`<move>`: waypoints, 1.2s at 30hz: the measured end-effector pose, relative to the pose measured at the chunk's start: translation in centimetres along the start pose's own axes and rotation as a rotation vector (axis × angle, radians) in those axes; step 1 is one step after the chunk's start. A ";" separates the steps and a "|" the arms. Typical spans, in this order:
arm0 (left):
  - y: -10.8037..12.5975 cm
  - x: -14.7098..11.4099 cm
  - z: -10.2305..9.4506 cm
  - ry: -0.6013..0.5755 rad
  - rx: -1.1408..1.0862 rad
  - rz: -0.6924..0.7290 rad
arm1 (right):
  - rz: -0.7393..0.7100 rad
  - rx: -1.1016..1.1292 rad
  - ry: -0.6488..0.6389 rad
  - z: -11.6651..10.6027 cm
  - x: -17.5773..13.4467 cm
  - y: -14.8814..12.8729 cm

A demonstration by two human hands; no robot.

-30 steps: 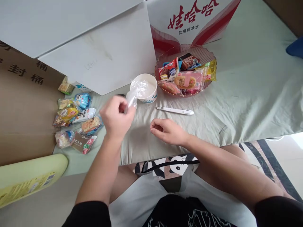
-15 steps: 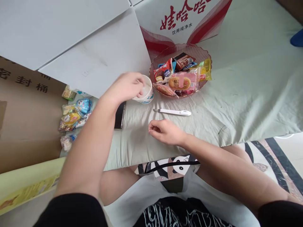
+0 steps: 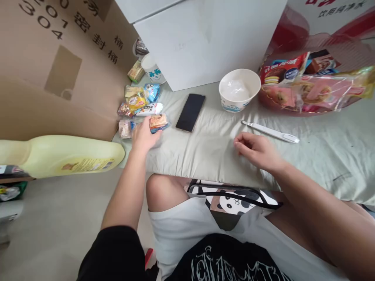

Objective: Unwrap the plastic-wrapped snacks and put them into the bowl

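Note:
At the left end of the cloth-covered surface, my left hand [image 3: 144, 137] is closed around a clear-wrapped snack [image 3: 158, 121], its fingers partly hidden behind it. Several other wrapped snacks [image 3: 137, 100] lie just beyond that hand. My right hand [image 3: 259, 151] rests on the cloth, fingers loosely curled with nothing visible in them. Beyond its knuckles lies a slim white-handled tool with a narrow metal tip [image 3: 272, 132]. A paper bowl [image 3: 231, 102] with something clear or whitish inside stands further back. Between bowl and snacks lies a dark-screened phone [image 3: 191, 112].
A pink ribbed glass bowl [image 3: 271, 103] heaped with packaged snacks stands at the right. White boxes [image 3: 205, 47] and a paper cup [image 3: 152, 70] are at the back. A big cardboard carton [image 3: 64, 105] and a yellow bottle [image 3: 76, 154] border the left side.
My left hand has gone from the paper bowl to the snacks at the left and closed on one. The view has swung left. My right hand stays curled on the cloth.

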State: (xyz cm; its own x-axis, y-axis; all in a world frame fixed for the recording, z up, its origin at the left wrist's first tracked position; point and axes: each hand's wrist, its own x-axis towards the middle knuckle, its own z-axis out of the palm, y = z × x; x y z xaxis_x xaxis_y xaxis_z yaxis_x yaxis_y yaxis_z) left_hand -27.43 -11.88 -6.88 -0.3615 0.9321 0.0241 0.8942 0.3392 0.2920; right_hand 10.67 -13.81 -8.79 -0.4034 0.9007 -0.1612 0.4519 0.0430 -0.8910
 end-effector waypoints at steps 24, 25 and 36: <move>16.1 -6.4 9.3 -1.006 -1.599 -0.155 | -0.002 -0.706 0.429 -4.1 -0.6 4.5; 15.9 -5.9 9.4 -0.999 -1.598 -0.165 | -0.025 -0.664 0.442 -4.3 -0.5 4.4; 13.9 -4.9 8.6 -0.754 -1.385 0.166 | -0.243 -0.381 0.510 -3.5 -0.8 1.0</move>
State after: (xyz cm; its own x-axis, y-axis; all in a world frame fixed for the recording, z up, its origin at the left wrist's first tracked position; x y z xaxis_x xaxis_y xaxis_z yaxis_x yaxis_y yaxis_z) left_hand -10.93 -10.61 -11.13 0.2969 0.9351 -0.1936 -0.1661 0.2503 0.9538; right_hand 14.24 -13.02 -8.06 -0.1457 0.9333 0.3283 0.6822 0.3351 -0.6498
